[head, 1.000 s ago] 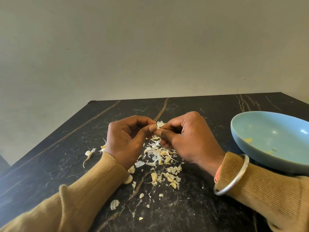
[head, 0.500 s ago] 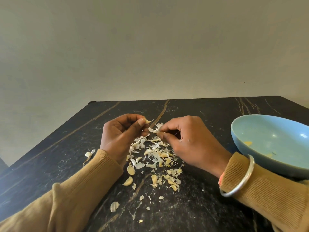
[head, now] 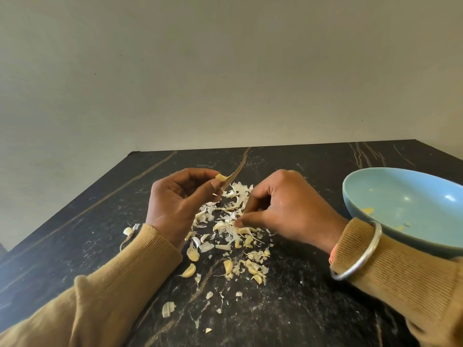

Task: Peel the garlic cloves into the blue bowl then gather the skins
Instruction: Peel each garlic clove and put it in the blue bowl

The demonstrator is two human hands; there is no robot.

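Looking down through the head camera, I find the left hand [head: 180, 204] raised a little off the worktop [head: 300, 309], thumb and forefinger closed on a small yellowish clove [head: 221, 177]. The clove lies roughly crosswise, with its narrow end towards the right. I judge it peeled or nearly so, though it is too small to be sure.

What matters for the coming move is the layout. The blue bowl [head: 413, 194] sits at the far right of the worktop, well apart from the clove, and the right hand [head: 288, 216] lies between them. That right hand is low over the heap of skins [head: 233, 209], fingers curled and thumb tip touching the heap. I cannot tell whether it pinches a scrap or merely rests there.

The right hand is therefore much nearer the bowl, and the left hand holding the clove is the farther one. By my reckoning the clove must either cross over the right wrist or pass to the right hand first. A pass looks shorter.

A few loose cloves [head: 193, 254] lie among the skins near the left wrist. So I judge the peeling unfinished and the gathering not yet begun.
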